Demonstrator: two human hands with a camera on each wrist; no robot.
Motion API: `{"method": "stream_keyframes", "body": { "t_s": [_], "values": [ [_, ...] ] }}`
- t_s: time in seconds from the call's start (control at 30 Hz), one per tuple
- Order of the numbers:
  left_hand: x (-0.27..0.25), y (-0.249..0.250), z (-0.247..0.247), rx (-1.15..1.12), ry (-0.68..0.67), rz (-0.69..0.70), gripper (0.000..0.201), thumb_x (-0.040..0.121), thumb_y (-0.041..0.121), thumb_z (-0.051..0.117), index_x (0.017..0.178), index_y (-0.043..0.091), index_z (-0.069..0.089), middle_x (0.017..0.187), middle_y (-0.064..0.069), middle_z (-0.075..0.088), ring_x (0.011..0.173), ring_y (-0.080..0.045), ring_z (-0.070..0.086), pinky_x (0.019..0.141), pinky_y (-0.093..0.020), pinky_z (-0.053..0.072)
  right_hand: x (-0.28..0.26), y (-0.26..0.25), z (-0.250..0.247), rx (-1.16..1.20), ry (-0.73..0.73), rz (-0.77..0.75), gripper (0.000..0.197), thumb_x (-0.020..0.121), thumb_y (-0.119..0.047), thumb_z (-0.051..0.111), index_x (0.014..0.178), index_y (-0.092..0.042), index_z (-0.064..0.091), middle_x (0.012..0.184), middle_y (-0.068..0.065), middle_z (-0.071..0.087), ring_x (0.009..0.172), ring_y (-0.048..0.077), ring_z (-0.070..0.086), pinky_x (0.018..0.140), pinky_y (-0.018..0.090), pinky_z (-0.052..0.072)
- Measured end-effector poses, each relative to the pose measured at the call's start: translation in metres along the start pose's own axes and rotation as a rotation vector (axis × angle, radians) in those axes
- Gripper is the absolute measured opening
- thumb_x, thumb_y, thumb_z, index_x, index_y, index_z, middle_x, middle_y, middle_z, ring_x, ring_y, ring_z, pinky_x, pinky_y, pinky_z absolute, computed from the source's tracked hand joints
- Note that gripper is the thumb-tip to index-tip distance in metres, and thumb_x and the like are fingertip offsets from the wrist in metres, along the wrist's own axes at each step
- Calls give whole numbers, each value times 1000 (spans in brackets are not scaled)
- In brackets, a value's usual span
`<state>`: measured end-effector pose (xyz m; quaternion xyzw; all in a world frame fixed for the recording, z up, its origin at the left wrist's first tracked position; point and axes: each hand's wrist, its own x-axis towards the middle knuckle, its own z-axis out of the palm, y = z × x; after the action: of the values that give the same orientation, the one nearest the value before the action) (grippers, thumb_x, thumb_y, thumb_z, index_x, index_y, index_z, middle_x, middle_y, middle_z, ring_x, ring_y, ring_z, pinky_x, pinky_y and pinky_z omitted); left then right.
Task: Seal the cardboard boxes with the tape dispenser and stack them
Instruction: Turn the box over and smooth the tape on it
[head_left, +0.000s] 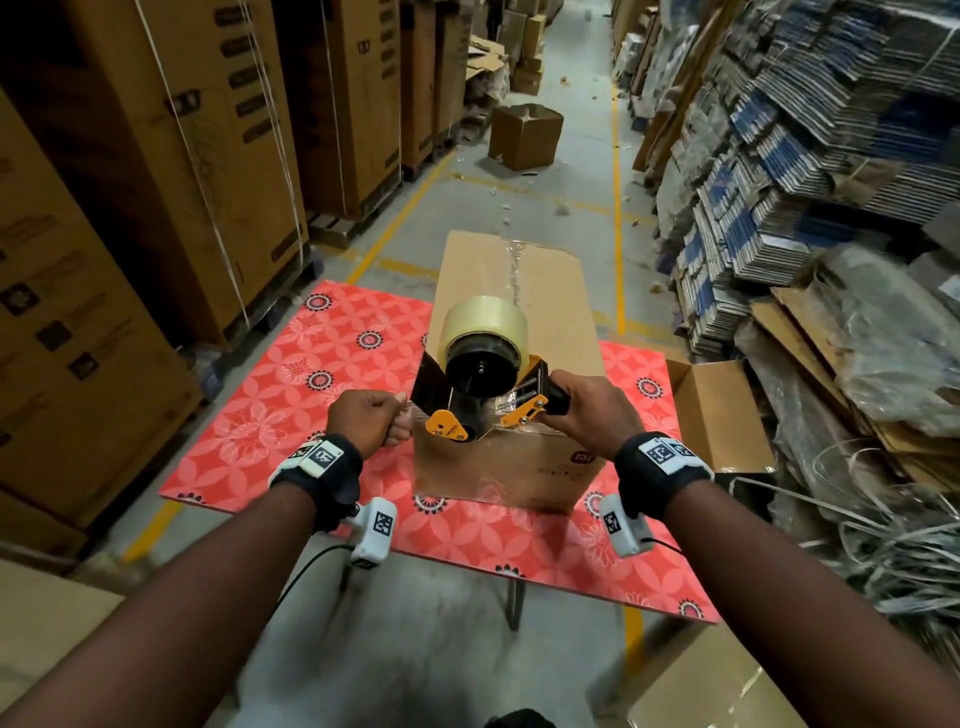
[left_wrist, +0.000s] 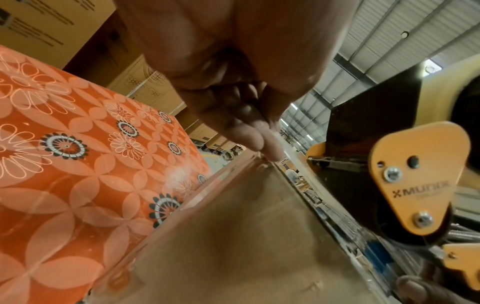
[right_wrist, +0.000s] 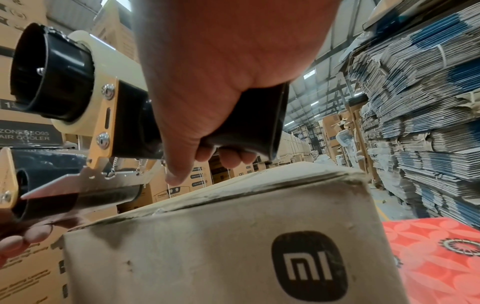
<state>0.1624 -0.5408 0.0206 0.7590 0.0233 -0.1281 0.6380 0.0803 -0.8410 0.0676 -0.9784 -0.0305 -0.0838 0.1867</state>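
Head view is showing a closed cardboard box (head_left: 511, 374) sitting on the floral counter (head_left: 291, 395), its long axis running straight away from the person, near end at the counter's middle. A strip of clear tape is already lying along the far part of the top seam. The right hand (head_left: 592, 410) is wrapping its fingers around the black handle of the tape dispenser (head_left: 483, 374), holding it over the box's near top edge. The left hand (head_left: 363, 418) is curling into a fist just left of the dispenser's orange roller end, seemingly pinching the loose tape end, though the tape itself is hard to make out.

Left wrist view is looking along the left hand's fingers (left_wrist: 259, 139), bunched together at the box's near upper edge, with the dispenser's orange side plate (left_wrist: 415, 185) close beside them.

Right wrist view is showing the right hand (right_wrist: 221, 98) clamping the handle, the blade plate pointing left above the box's logo face (right_wrist: 259, 257). Judging by this, the seam is lying directly ahead of both hands, so the coming pull would be running along that axis.
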Motion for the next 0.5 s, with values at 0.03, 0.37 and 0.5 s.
{"method": "stream_keyframes", "body": {
  "t_s": [0.03, 0.37, 0.5],
  "values": [
    [2, -4, 2, 12, -5, 0, 28, 94, 13, 58, 69, 7, 68, 70, -23, 69, 53, -24, 61, 48, -24, 52, 1, 1, 2, -19, -12, -2, 31, 78, -35, 79, 81, -30, 49, 67, -10, 57, 66, 20, 58, 53, 36, 42],
    [7, -34, 23, 101, -151, -255, 41, 102, 43, 36, 94, 15, 65, 72, -18, 68, 51, -20, 55, 41, -17, 39, 4, 6, 7, -57, -52, -59, 34, 80, -31, 80, 107, -25, 61, 93, 0, 73, 86, 28, 66, 61, 32, 44],
    [17, -46, 15, 298, -85, -234, 24, 96, 32, 54, 88, 13, 66, 65, -6, 67, 51, -19, 56, 50, -22, 41, 5, 8, 8, -48, -57, -64, 37, 79, -33, 80, 110, -28, 60, 96, 0, 73, 88, 28, 66, 64, 35, 48]
  ]
}}
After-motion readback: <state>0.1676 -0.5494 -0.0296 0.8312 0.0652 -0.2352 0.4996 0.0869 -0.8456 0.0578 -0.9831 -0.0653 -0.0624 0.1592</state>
